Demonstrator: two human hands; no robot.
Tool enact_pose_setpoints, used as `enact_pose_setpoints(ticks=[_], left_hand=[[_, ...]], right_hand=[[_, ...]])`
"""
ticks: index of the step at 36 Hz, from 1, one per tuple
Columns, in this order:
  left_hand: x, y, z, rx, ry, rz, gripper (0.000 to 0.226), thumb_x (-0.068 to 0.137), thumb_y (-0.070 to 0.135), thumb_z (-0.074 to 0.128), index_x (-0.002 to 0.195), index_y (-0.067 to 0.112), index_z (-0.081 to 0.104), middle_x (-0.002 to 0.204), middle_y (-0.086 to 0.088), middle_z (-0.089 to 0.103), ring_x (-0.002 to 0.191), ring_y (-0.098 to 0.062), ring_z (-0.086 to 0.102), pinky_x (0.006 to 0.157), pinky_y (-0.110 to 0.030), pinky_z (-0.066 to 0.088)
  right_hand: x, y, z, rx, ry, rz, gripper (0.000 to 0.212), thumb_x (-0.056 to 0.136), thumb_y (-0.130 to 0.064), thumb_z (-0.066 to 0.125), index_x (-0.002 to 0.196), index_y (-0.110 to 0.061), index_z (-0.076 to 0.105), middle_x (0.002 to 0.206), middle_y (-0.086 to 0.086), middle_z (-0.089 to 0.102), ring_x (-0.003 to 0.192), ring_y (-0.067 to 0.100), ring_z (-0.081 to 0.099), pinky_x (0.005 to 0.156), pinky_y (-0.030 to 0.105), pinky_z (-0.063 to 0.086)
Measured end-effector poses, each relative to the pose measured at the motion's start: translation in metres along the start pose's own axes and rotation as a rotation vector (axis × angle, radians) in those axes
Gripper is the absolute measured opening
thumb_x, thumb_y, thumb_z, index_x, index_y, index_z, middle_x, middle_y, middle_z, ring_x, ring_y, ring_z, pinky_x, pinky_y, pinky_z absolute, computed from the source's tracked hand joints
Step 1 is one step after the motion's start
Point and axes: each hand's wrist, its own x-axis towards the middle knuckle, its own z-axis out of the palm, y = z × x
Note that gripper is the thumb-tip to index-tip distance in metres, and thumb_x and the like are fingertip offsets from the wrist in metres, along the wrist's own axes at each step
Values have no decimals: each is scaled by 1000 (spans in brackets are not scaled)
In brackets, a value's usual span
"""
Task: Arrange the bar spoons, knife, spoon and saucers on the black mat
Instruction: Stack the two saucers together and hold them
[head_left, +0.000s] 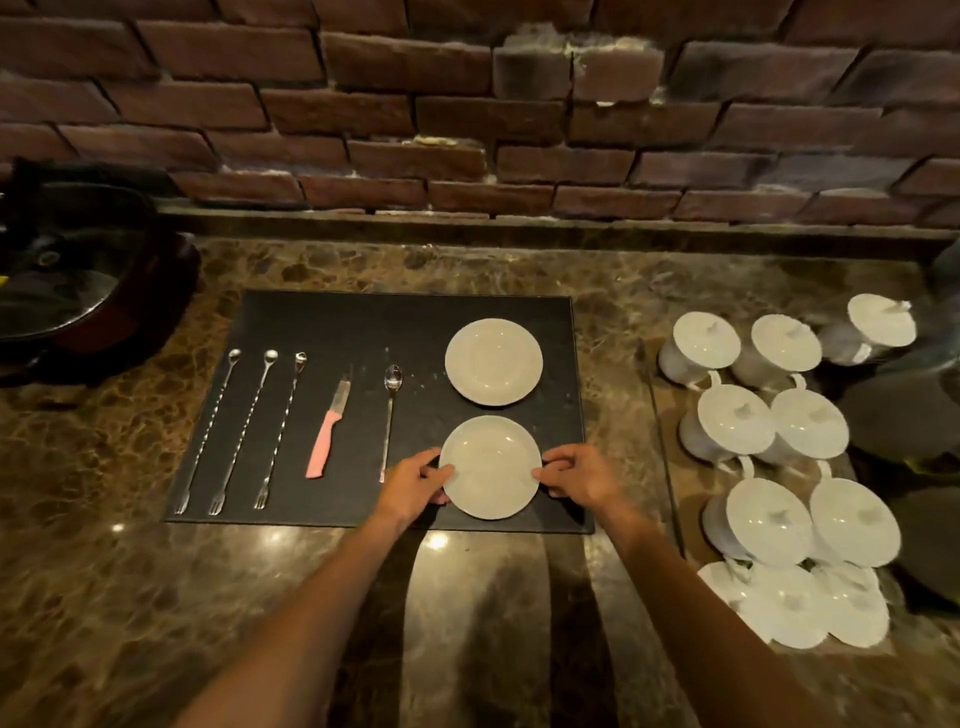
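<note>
A: Head view. What's sitting on the rectangular black mat (363, 322)?

B: Three long twisted steel bar spoons lying side by side on the left part: left bar spoon (208, 434), middle bar spoon (243, 434), right bar spoon (280, 431). Bowls pointing far, fork ends near. Right of them, a pink-handled knife (327, 431), blade pointing far. Then a long-handled steel spoon (389, 421), bowl far.

A: Saucers?

B: Two round white ceramic saucers on the right part of the mat. Far saucer (493, 361) lying flat, untouched. Near saucer (490, 466) sitting just in front of it, near the mat's near edge.

A: Hands?

B: Both are gripping the near saucer. Left hand (413, 486) is pinching its left rim, thumb on top. Right hand (576, 475) is pinching its right rim, fingers curled. Can't tell whether the saucer is resting on the mat or slightly lifted.

A: Surroundings?

B: Mat is lying on a brown marble counter (130, 571), with a red brick wall (467, 104) behind. White lidded ceramic cups (769, 431) are clustering on the right, well apart from the mat. A dark glossy round vessel (67, 291) is sitting at far left; too dim to identify.
</note>
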Motion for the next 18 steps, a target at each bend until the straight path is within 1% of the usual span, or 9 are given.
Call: enact_pose_setpoints(ticks=[2, 3, 5, 8, 10, 12, 14, 16, 18], left_hand=[[2, 0, 4, -8, 12, -1, 47, 96, 5, 63, 142, 7, 55, 84, -10, 64, 82, -21, 65, 87, -45, 62], [3, 0, 6, -24, 21, -8, 48, 96, 1, 63, 142, 8, 55, 82, -8, 63, 85, -21, 64, 90, -49, 60], [6, -1, 8, -52, 32, -24, 50, 94, -4, 62, 142, 8, 55, 78, -5, 61, 86, -21, 63, 91, -51, 60], [9, 0, 8, -60, 24, -12, 52, 92, -7, 64, 142, 8, 57, 72, -4, 58, 80, -19, 63, 86, -47, 62], [13, 3, 7, -66, 25, 12, 52, 91, -6, 65, 140, 10, 58, 68, -2, 58, 74, -16, 63, 78, -38, 64], [17, 9, 4, -78, 26, 47, 52, 91, -6, 65, 139, 12, 60, 66, -1, 57, 70, -14, 63, 70, -30, 64], [25, 17, -2, -82, 8, 81, 51, 91, -5, 66, 139, 13, 61, 62, 5, 59, 65, -10, 64, 67, -27, 63], [35, 27, -7, -66, -13, 117, 50, 92, -2, 67, 139, 15, 61, 55, 13, 59, 58, -6, 61, 65, -24, 60], [47, 41, -10, -37, -19, 142, 50, 93, 2, 68, 140, 16, 59, 53, 13, 58, 54, -4, 57, 65, -25, 56]], right_hand=[[2, 3, 1, 47, -2, 18, 26, 79, 0, 77, 102, 3, 67, 76, 13, 66, 63, 20, 62, 57, 25, 58], [3, 4, 2, 81, 1, 26, 22, 80, 1, 76, 100, 1, 67, 75, 12, 66, 61, 19, 61, 53, 22, 58], [5, 7, 3, 148, -1, 40, 17, 81, 2, 74, 97, 0, 67, 73, 10, 67, 61, 18, 63, 53, 21, 58], [5, 12, 8, 231, -43, 59, 14, 82, 5, 71, 93, -3, 67, 79, 10, 69, 71, 19, 68, 59, 26, 61], [4, 14, 10, 267, -35, 59, 14, 83, 6, 70, 87, -7, 67, 77, 10, 70, 71, 20, 70, 61, 29, 62], [6, 13, 9, 302, -25, 42, 14, 83, 5, 70, 85, -9, 69, 74, 9, 73, 70, 18, 72, 61, 29, 62], [9, 7, 5, 338, -17, 23, 12, 84, 3, 70, 90, -8, 71, 73, 7, 75, 71, 17, 74, 62, 27, 61], [15, -5, 0, 364, -3, 2, 12, 87, 2, 67, 96, -6, 70, 80, 9, 76, 74, 18, 74, 63, 27, 62], [23, -21, -5, 361, 16, -37, 13, 90, 2, 63, 99, -6, 69, 85, 11, 74, 76, 19, 73, 65, 27, 62]])
